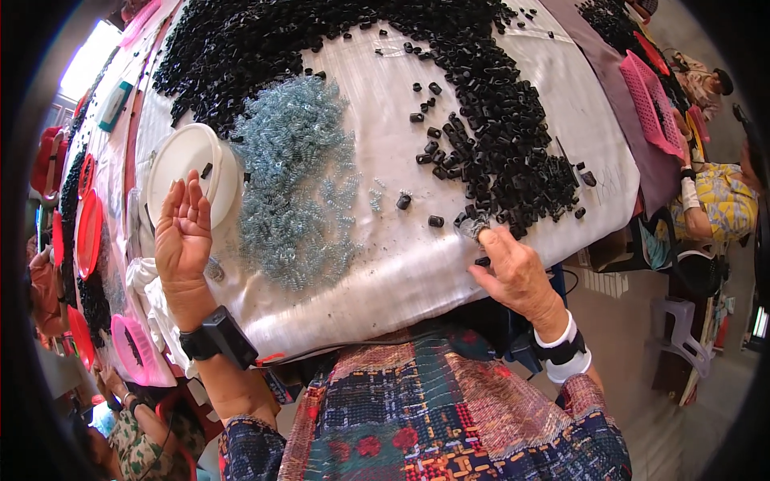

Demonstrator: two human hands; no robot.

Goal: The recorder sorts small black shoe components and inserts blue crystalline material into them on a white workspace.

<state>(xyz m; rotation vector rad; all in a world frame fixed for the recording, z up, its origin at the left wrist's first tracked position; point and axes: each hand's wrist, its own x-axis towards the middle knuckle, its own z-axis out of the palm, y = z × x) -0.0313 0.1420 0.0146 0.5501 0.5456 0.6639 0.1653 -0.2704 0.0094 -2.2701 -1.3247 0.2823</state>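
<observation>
My left hand (pixel 183 232) is raised palm up with fingers apart, holding nothing, just beside a white round lid (pixel 186 164) and a heap of small silvery-blue springs (pixel 297 184). My right hand (pixel 513 268) rests at the near edge of the white cloth-covered table (pixel 401 264); its fingertips pinch a small metal spring piece (pixel 472 228) at the fringe of a big pile of small black plastic parts (pixel 497 136). Two loose black parts (pixel 403 201) lie between the two heaps. Each wrist carries a strapped band.
Red and pink trays (pixel 88 232) with black parts line the left side, where another person (pixel 144 433) sits. At the right are a pink basket (pixel 651 104), a seated person in yellow (pixel 722 200) and a grey stool (pixel 682 337).
</observation>
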